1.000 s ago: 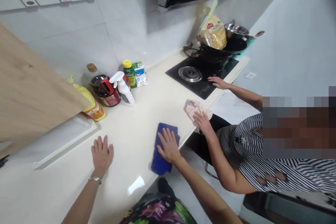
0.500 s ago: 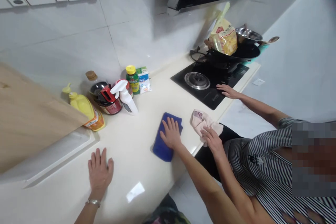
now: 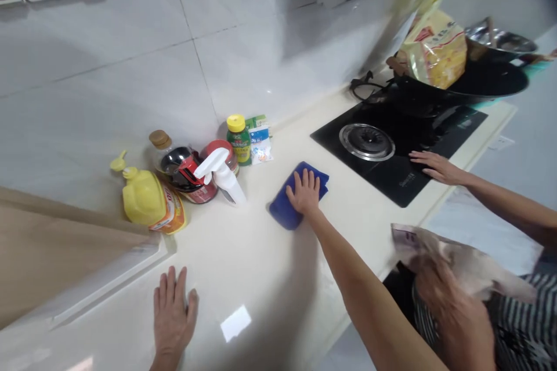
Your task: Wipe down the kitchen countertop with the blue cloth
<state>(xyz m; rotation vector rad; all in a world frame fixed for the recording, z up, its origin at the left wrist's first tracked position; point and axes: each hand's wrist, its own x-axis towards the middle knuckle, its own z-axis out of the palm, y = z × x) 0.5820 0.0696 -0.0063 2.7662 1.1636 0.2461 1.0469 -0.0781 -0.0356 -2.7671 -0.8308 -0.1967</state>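
My left hand (image 3: 173, 314) lies flat on the cream countertop (image 3: 243, 261), fingers stretched out, holding nothing. My right hand (image 3: 304, 191) presses flat on a folded blue cloth (image 3: 282, 213), fingers spread, arm reaching far across the counter. The cloth sits between a white spray bottle (image 3: 223, 177) and the black gas hob (image 3: 391, 148).
Against the tiled wall stand a yellow oil bottle (image 3: 148, 203), a red-lidded jar (image 3: 191, 177), a green bottle (image 3: 238, 138) and small packets. A black wok (image 3: 483, 81) with a yellow bag sits on the hob. Another person rests a hand (image 3: 435, 166) on the hob and holds a pale rag (image 3: 461, 261).
My right hand has pushed the blue cloth away from the counter edge toward the wall and bottles. The other person's rag hand has come off the counter. My left hand stays put.
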